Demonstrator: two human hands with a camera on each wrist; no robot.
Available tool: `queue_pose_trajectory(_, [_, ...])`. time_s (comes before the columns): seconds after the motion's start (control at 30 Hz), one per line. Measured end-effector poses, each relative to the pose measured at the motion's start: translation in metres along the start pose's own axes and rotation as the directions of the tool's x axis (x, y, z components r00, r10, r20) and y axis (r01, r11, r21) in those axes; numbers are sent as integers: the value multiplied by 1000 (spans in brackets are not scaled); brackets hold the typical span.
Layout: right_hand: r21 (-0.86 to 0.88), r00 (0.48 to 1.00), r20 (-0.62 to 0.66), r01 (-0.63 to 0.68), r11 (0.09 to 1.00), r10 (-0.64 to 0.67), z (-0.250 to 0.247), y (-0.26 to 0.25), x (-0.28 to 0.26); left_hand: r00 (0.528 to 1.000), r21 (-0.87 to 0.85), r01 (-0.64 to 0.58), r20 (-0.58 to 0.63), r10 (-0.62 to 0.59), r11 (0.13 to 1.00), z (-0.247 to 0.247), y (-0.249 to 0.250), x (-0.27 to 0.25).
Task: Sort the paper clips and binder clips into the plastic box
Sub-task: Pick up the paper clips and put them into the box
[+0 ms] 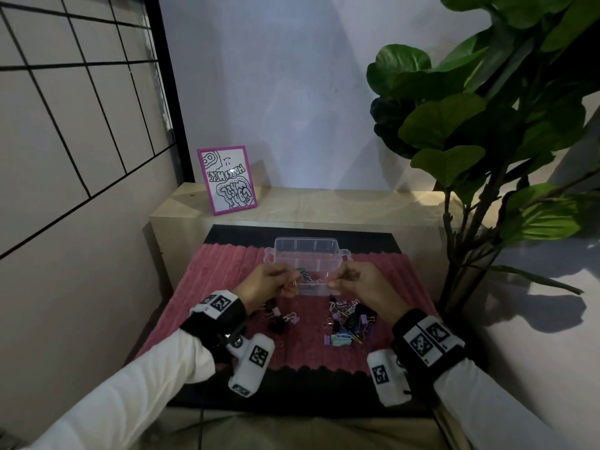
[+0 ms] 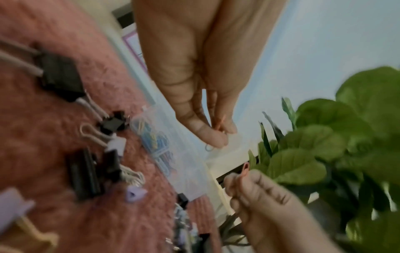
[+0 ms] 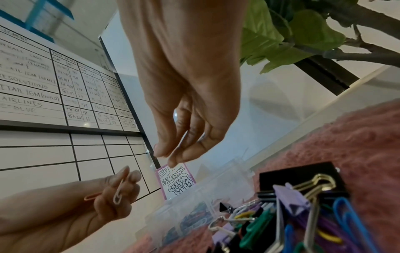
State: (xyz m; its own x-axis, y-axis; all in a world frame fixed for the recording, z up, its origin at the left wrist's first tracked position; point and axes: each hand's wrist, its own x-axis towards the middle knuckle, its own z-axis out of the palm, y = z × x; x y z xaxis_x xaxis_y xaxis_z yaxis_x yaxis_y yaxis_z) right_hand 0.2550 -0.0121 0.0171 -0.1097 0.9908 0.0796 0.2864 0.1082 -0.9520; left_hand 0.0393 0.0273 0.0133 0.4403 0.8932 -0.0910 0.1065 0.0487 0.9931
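The clear plastic box (image 1: 306, 254) stands open on the pink mat (image 1: 227, 287); coloured paper clips (image 2: 154, 139) lie in one near compartment. Both hands hover over its front edge, close together. My left hand (image 1: 292, 282) pinches an orange paper clip (image 3: 90, 196) and a white one (image 3: 118, 193) between thumb and fingers. My right hand (image 1: 334, 284) has its fingers curled, and an orange-red paper clip (image 2: 245, 168) sticks out of its fingertips. Loose binder clips and paper clips (image 1: 349, 321) lie in a heap in front of the box under the right wrist. A smaller group of binder clips (image 1: 279, 318) sits near the left wrist.
A framed drawing (image 1: 227, 180) leans on the wooden ledge (image 1: 324, 206) behind the mat. A large leafy plant (image 1: 487, 125) rises at the right, close to my right arm. A gridded whiteboard (image 1: 65, 125) covers the left wall.
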Motion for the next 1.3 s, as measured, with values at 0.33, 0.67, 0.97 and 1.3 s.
queue_pose_trajectory(0.33, [572,927,149,-364,735,344,-17,13,3,892,-786,372,154,-426,494,-9,3,-3])
queue_pose_trajectory(0.67, [-714,986,3,-114,691,166,-24,20,18,917,-457,395,140,-373,797,-6,14,-11])
queue_pose_trajectory(0.97, [-748,930,121,-145,648,348,-23,21,21,959,333,284,-123,-257,899,-10,60,56])
queue_pose_trajectory(1.3, [-442,961,119,-175,879,251,-43,20,17,946,349,317,-51,-321,882,-6,45,72])
